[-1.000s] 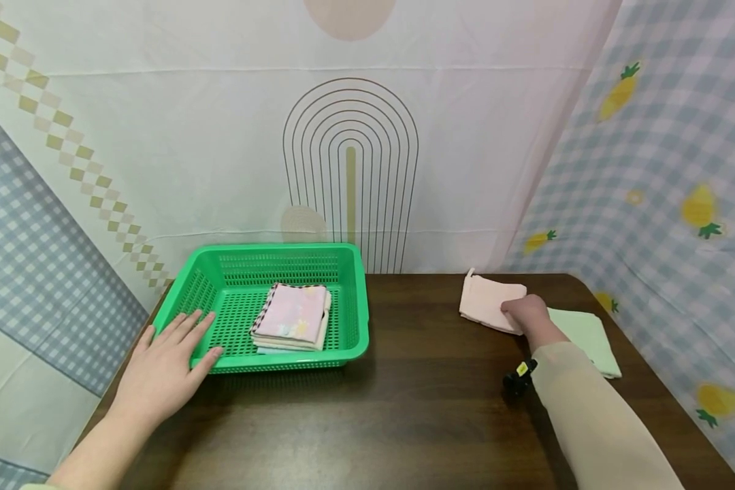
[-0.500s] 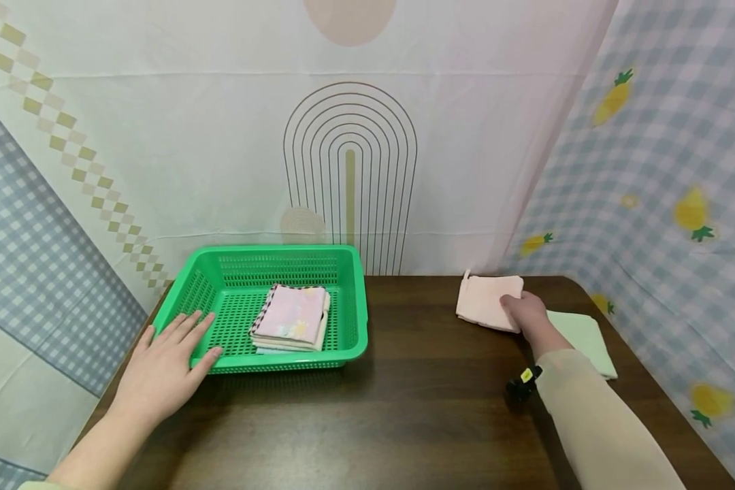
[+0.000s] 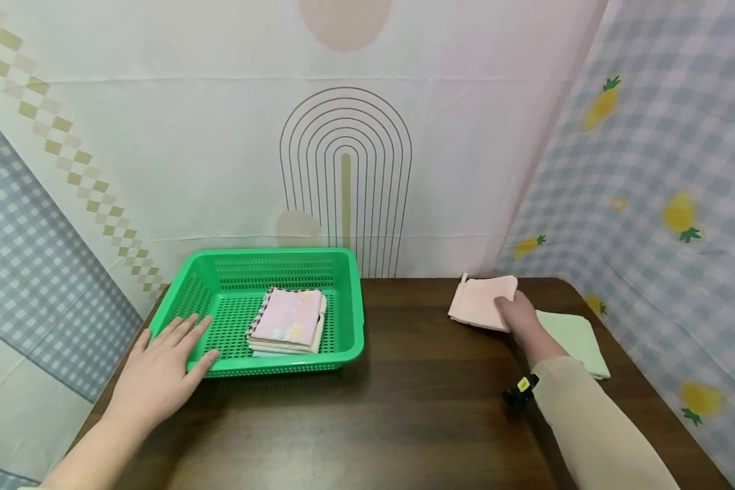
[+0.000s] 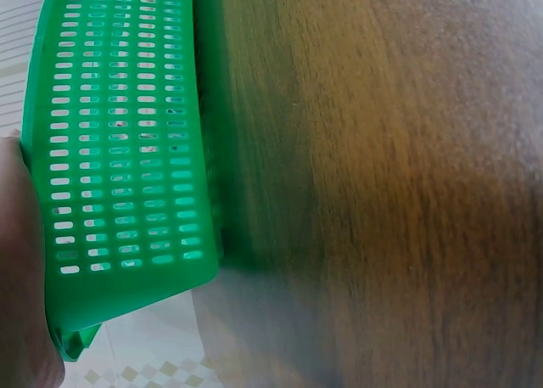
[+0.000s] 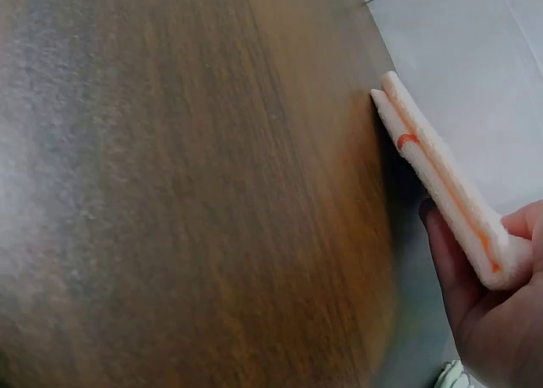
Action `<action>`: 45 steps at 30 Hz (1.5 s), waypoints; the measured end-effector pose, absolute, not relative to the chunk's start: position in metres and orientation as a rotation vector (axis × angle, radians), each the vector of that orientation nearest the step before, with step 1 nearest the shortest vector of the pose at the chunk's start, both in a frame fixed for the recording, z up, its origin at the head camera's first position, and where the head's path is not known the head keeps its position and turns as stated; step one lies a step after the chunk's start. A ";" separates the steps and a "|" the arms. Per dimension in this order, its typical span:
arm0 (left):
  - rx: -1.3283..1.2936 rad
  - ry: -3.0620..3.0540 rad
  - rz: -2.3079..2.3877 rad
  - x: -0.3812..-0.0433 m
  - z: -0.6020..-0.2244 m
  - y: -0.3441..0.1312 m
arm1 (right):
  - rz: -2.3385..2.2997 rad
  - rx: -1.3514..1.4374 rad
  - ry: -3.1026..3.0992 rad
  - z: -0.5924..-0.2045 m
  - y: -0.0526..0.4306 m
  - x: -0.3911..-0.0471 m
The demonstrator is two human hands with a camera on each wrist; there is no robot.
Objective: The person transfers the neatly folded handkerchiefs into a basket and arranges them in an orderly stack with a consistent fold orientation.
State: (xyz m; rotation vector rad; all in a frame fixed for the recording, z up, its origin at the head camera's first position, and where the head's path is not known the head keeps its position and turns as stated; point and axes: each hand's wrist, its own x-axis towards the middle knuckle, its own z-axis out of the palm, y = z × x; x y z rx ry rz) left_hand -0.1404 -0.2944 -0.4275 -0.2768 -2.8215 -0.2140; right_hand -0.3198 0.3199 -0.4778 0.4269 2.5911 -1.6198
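Note:
On the right, my right hand [image 3: 519,320] pinches a folded pale pink towel [image 3: 482,302] by its near right side. The right wrist view shows the towel [image 5: 445,180] edge-on, its layers and orange trim visible, with the thumb and fingers on either face. A hanging loop sticks up at its far left corner. My left hand [image 3: 159,371] lies with spread, straight fingers over the front left corner of a green perforated basket [image 3: 356,306]. Inside that basket sits a small stack of folded towels [image 3: 286,320], a pink one with a checked edge on top.
A folded pale green towel [image 3: 576,344] lies on the dark wooden table [image 3: 367,429], partly behind my right forearm. A black device [image 3: 519,393] is worn at the right wrist. Patterned cloth hangs behind the table [image 3: 233,156] and along both sides.
The pink towel has shifted slightly left with my right hand holding it, while the whole head view has also drifted a little. My left hand stays on the basket's corner.

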 end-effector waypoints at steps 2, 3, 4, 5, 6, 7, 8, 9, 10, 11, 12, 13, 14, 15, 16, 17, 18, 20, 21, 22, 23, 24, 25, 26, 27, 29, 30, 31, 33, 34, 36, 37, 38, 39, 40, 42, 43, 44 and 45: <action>-0.282 -2.829 -0.220 -0.141 -0.427 -0.293 | -1.631 0.429 2.593 -0.478 0.320 -0.317; -0.282 -2.830 -0.220 -0.141 -0.427 -0.292 | -1.632 0.426 2.594 -0.478 0.321 -0.316; -0.281 -2.831 -0.220 -0.141 -0.427 -0.291 | -1.639 0.422 2.591 -0.478 0.321 -0.314; -0.281 -2.833 -0.222 -0.141 -0.427 -0.291 | -1.641 0.418 2.594 -0.478 0.321 -0.313; -0.281 -2.834 -0.220 -0.141 -0.427 -0.290 | -1.655 0.417 2.592 -0.478 0.320 -0.311; -0.281 -2.832 -0.221 -0.141 -0.427 -0.290 | -1.664 0.413 2.591 -0.478 0.320 -0.310; -0.280 -2.825 -0.215 -0.142 -0.428 -0.290 | -1.672 0.410 2.592 -0.478 0.320 -0.310; -0.280 -2.820 -0.217 -0.142 -0.428 -0.290 | -1.681 0.406 2.593 -0.477 0.319 -0.309; -0.280 -2.817 -0.218 -0.142 -0.428 -0.289 | -1.691 0.404 2.592 -0.477 0.319 -0.308; -0.282 -2.813 -0.219 -0.142 -0.428 -0.289 | -1.696 0.407 2.593 -0.477 0.318 -0.308; -0.285 -2.808 -0.219 -0.142 -0.429 -0.289 | -1.703 0.411 2.592 -0.477 0.318 -0.307; -0.286 -2.804 -0.218 -0.142 -0.429 -0.289 | -1.706 0.414 2.593 -0.476 0.318 -0.307; -0.286 -2.802 -0.217 -0.142 -0.429 -0.289 | -1.712 0.413 2.592 -0.476 0.318 -0.307; -0.285 -2.801 -0.218 -0.143 -0.428 -0.289 | -1.715 0.410 2.594 -0.475 0.318 -0.306; -0.285 -2.800 -0.217 -0.143 -0.428 -0.289 | -1.719 0.405 2.593 -0.475 0.318 -0.305; -0.284 -2.800 -0.216 -0.143 -0.428 -0.289 | -1.728 0.401 2.591 -0.474 0.317 -0.305; -0.283 -2.799 -0.216 -0.143 -0.428 -0.289 | -1.730 0.392 2.595 -0.473 0.317 -0.304; -0.282 -2.799 -0.213 -0.143 -0.428 -0.290 | -1.744 0.370 2.595 -0.472 0.315 -0.302; -0.282 -2.799 -0.212 -0.143 -0.427 -0.290 | -1.753 0.360 2.592 -0.472 0.314 -0.302; -0.282 -2.799 -0.212 -0.143 -0.427 -0.290 | -1.766 0.350 2.584 -0.472 0.313 -0.301; -0.282 -2.799 -0.211 -0.143 -0.427 -0.290 | -1.782 0.338 2.570 -0.471 0.312 -0.301; -0.281 -2.799 -0.210 -0.143 -0.427 -0.290 | -1.792 0.330 2.561 -0.471 0.311 -0.300; -0.281 -2.799 -0.208 -0.143 -0.427 -0.290 | -1.816 0.323 2.541 -0.471 0.310 -0.299; -0.281 -2.800 -0.210 -0.143 -0.427 -0.290 | -1.836 0.320 2.524 -0.471 0.309 -0.299; -0.280 -2.801 -0.213 -0.143 -0.427 -0.290 | -1.856 0.318 2.505 -0.471 0.308 -0.299; -0.279 -2.803 -0.216 -0.142 -0.427 -0.291 | -1.896 0.318 2.472 -0.470 0.305 -0.297; -0.277 -2.805 -0.218 -0.142 -0.427 -0.291 | -1.917 0.319 2.458 -0.470 0.304 -0.297; -0.276 -2.806 -0.219 -0.142 -0.427 -0.292 | -1.945 0.314 2.440 -0.469 0.303 -0.296; -0.274 -2.806 -0.219 -0.141 -0.428 -0.293 | -1.991 0.304 2.412 -0.469 0.300 -0.295; -0.273 -2.808 -0.220 -0.141 -0.428 -0.293 | -2.007 0.297 2.403 -0.469 0.299 -0.295; -0.272 -2.810 -0.220 -0.141 -0.429 -0.294 | -2.030 0.282 2.390 -0.470 0.297 -0.293; -0.271 -2.812 -0.219 -0.141 -0.429 -0.294 | -2.039 0.278 2.387 -0.470 0.295 -0.292; -0.271 -2.814 -0.218 -0.141 -0.429 -0.294 | -2.039 0.280 2.388 -0.469 0.294 -0.291; -0.272 -2.817 -0.219 -0.141 -0.429 -0.294 | -2.038 0.283 2.390 -0.469 0.293 -0.290; -0.271 -2.821 -0.219 -0.140 -0.429 -0.295 | -2.039 0.288 2.391 -0.469 0.292 -0.288; -0.271 -2.824 -0.216 -0.140 -0.429 -0.295 | -2.052 0.301 2.389 -0.468 0.289 -0.286; -0.271 -2.825 -0.214 -0.140 -0.429 -0.295 | -2.057 0.306 2.389 -0.468 0.288 -0.286; -0.272 -2.826 -0.213 -0.140 -0.429 -0.295 | -2.061 0.309 2.392 -0.468 0.287 -0.285; -0.272 -2.825 -0.212 -0.140 -0.429 -0.295 | -2.069 0.309 2.392 -0.467 0.286 -0.285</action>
